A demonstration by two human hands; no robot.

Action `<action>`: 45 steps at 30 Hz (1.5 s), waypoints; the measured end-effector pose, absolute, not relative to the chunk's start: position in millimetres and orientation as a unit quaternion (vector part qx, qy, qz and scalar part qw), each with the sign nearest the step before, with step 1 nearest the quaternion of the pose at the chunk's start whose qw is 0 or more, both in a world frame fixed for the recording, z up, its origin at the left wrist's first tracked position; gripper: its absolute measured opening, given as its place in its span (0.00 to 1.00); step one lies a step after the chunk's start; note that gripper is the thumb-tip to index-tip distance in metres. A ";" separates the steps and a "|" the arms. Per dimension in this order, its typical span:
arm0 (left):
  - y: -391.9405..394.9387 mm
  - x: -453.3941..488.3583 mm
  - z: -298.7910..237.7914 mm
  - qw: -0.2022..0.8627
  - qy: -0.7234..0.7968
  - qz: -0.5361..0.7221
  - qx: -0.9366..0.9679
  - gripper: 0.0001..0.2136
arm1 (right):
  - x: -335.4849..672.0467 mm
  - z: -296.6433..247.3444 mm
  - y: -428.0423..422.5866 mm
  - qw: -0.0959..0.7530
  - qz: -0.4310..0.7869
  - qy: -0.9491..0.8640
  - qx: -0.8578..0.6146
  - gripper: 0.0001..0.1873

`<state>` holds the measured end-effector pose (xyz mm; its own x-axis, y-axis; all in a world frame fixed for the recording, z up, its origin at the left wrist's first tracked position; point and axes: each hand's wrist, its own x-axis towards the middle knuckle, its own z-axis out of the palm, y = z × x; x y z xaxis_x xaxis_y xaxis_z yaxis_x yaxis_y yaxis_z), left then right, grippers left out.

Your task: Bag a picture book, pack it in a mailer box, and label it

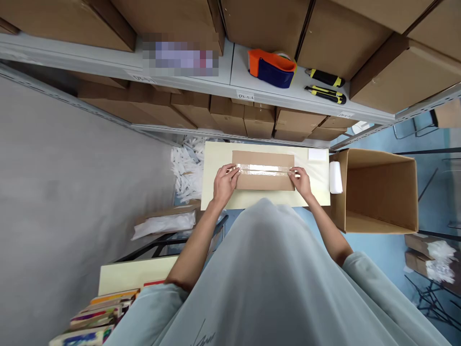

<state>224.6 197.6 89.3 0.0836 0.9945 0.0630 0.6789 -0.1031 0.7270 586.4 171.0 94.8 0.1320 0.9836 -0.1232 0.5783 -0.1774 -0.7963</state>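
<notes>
From the head camera, you look down on a pale yellow table [216,158] set against a grey metal shelf [237,72]. A flat brown box [262,181] lies in the table's middle, with a strip of clear tape [262,169] along its top.

Your left hand [225,182] rests on the box's left end and your right hand [300,181] on its right end. Each grip is open, fingertips pressed on the tape ends and clasping nothing.

A white label [317,154] sits at the table's far right corner and a white roll [335,177] at its right edge, just beside an open carton [378,192].

On the shelf above are an orange and blue dispenser [272,67] and two yellow-black knives [326,85], between stacked brown boxes.

White scraps [187,168] lie heaped left of the table. The floor [72,192] is grey on the left and blue on the right. Books [97,317] show at the lower left.
</notes>
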 end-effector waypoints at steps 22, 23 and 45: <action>294.0 268.5 155.5 0.227 0.502 0.295 0.781 0.14 | 562.2 181.9 275.4 0.185 0.165 -0.720 -0.648 0.16; 311.8 283.1 173.1 0.215 0.494 0.323 0.778 0.15 | 558.3 205.9 301.1 0.196 0.139 -0.742 -0.626 0.17; 254.5 331.7 238.9 0.298 0.502 0.606 0.540 0.15 | 494.8 260.7 329.4 0.381 0.373 -0.725 -0.436 0.42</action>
